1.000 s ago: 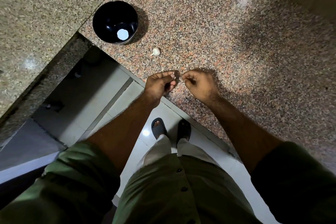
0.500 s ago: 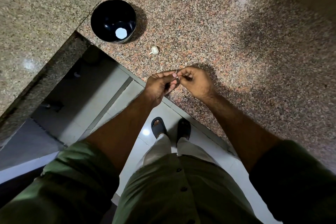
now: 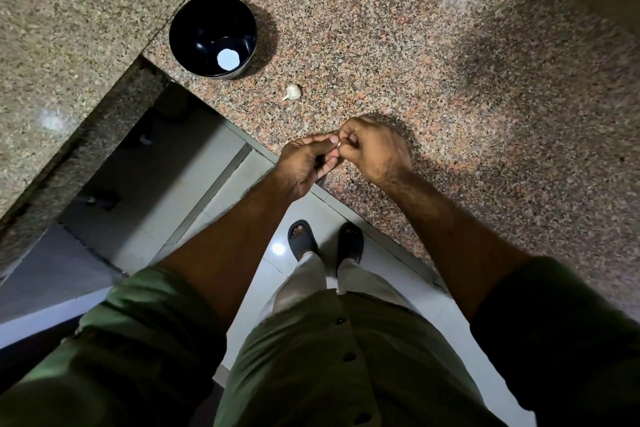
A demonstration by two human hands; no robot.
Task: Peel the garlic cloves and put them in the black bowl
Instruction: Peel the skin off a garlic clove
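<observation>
I see my left hand (image 3: pixel 304 163) and right hand (image 3: pixel 372 147) meeting above the granite counter (image 3: pixel 433 55) edge, both pinching one small garlic clove (image 3: pixel 339 144). Another garlic clove (image 3: pixel 293 91) lies just beyond the hands. The black bowl (image 3: pixel 194 24) stands further beyond, leftward.

One black bowl (image 3: pixel 212 32), two garlic cloves (one (image 3: pixel 293 91) on the counter, one (image 3: pixel 339 144) pinched), two hands, two sandals.
</observation>
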